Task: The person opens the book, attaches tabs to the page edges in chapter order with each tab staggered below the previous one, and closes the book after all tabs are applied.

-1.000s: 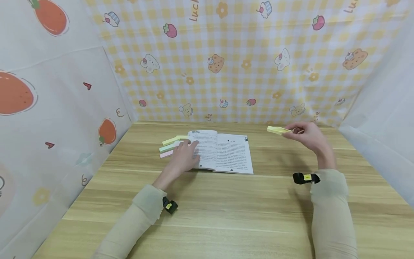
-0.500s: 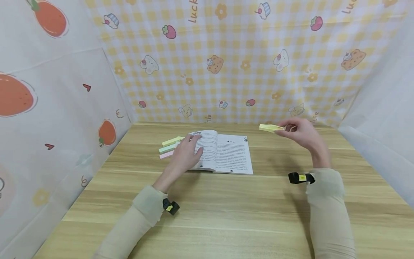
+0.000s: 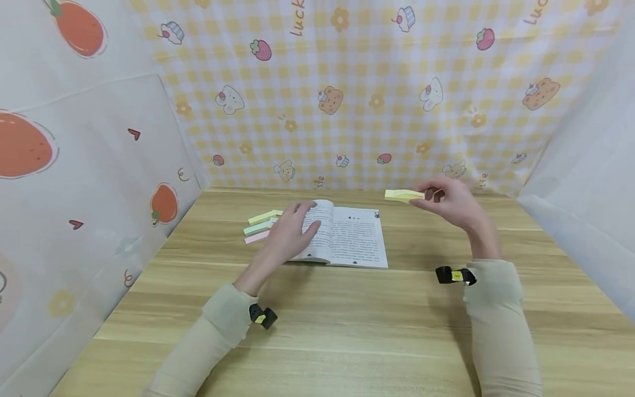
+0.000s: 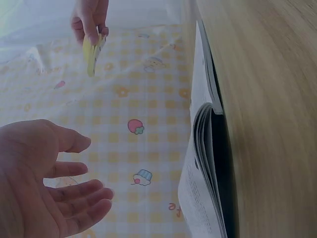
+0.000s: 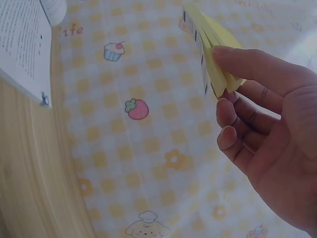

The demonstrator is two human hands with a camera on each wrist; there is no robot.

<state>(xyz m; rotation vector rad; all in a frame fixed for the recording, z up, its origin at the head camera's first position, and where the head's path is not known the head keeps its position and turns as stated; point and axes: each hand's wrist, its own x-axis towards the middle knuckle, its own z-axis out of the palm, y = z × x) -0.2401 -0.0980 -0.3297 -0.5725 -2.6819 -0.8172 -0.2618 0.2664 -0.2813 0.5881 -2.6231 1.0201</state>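
A book (image 3: 354,240) lies spread on the table, its printed pages facing up. My left hand (image 3: 288,234) hovers over its left page with relaxed fingers, and the left wrist view shows the palm holding nothing, apart from the paper. In the air right of the book, my right hand (image 3: 448,204) pinches a yellow sticky note pad (image 5: 202,32) between thumb and fingers. Its leaves fan apart slightly near the thumb. Beside the book's left edge lie a yellow strip (image 3: 263,217), a green strip (image 3: 258,227) and a pink strip (image 3: 256,237), partly hidden by my left hand.
The wooden table (image 3: 337,331) stretches toward me in front of the book. Behind it hangs a yellow checked cloth (image 3: 297,138). White cloth walls stand on the left (image 3: 99,182) and right (image 3: 590,138).
My right hand has moved left, toward the book, carrying the sticky note pad. My left hand has shifted slightly right and lifted over the left page, uncovering more of the strips.
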